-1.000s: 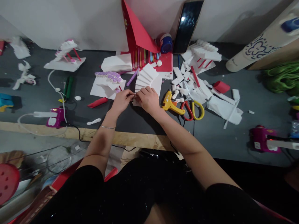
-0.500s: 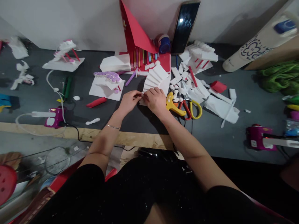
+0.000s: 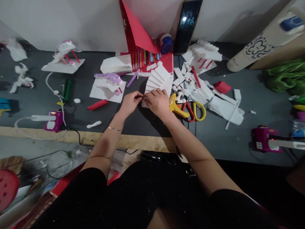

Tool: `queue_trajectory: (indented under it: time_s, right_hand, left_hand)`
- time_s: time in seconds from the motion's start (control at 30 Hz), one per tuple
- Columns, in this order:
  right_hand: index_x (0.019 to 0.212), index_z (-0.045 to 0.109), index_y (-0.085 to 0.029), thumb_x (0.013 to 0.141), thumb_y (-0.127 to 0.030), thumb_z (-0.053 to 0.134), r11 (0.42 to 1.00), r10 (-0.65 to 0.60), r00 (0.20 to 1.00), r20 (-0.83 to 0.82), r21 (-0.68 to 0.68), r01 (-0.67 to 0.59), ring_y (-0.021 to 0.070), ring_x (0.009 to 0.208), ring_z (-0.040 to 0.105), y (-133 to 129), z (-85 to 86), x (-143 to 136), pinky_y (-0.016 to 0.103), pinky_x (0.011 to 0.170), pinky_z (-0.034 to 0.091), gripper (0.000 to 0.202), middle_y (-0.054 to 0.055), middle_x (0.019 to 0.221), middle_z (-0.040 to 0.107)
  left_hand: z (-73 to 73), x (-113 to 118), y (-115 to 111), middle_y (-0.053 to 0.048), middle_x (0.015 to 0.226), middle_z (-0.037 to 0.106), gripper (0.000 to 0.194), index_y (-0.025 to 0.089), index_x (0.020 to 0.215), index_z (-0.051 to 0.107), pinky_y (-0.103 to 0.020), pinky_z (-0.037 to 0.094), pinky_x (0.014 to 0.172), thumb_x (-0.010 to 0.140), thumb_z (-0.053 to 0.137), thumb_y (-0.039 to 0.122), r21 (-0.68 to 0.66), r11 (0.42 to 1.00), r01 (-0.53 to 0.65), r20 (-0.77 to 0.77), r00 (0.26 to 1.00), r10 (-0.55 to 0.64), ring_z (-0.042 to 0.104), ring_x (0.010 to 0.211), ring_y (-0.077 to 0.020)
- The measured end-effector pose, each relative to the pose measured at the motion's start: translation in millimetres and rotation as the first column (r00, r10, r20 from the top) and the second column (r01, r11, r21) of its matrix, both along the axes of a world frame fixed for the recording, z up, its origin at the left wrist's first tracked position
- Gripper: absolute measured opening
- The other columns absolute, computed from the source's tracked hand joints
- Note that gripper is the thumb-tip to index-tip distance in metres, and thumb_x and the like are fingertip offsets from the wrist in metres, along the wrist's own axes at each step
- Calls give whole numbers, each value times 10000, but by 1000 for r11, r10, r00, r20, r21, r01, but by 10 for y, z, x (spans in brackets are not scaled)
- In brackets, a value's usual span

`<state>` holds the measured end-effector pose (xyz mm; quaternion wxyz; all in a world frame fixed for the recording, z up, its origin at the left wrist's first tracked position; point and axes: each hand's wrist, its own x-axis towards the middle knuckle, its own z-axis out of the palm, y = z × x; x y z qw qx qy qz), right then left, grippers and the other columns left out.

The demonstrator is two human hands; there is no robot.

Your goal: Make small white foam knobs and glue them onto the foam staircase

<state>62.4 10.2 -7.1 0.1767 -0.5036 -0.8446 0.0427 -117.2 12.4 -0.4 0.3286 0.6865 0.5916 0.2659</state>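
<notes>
Dark phone (image 3: 187, 28) leaning on wall (image 3: 78, 25), flower-patterned bottle (image 3: 260, 46), green strands (image 3: 283, 78), perhaps yarn

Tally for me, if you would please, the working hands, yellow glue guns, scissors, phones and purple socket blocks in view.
Hands: 2
Yellow glue gun: 1
Pair of scissors: 1
Phone: 1
Purple socket blocks: 2
Total: 7

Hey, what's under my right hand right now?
Your right hand covers the near part of a ribbed white fan shape and some of the white sheet showing beside it. Anything else underneath is hidden.
</notes>
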Motion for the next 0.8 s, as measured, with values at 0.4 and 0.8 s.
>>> queue_trajectory:
  time_s: [0.4, 0.8]
  right_hand:
    - [1004, 746, -186, 1068, -330, 484, 999, -34, 999, -17, 14, 35, 302, 1029, 569, -4, -34, -52, 421, 879, 340, 306, 134, 1039, 771]
    - [1059, 757, -207, 1024, -259, 546, 1000, -14, 998, -56, -7, 14, 301, 1041, 551, -16, -49, 2, 416, 894, 329, 221, 116, 1052, 773]
  left_hand:
    - [15, -20, 7, -72, 1033, 811, 173, 169, 998, 773, -348, 588, 897, 885, 641, 172, 15, 1000, 24, -1, 1000, -24, 739, 943, -214]
    - [-13, -83, 40, -76, 1011, 815, 151, 184, 969, 793, -357, 590, 915, 909, 655, 185, 31, 997, 66, -50, 997, -64, 745, 903, -209]
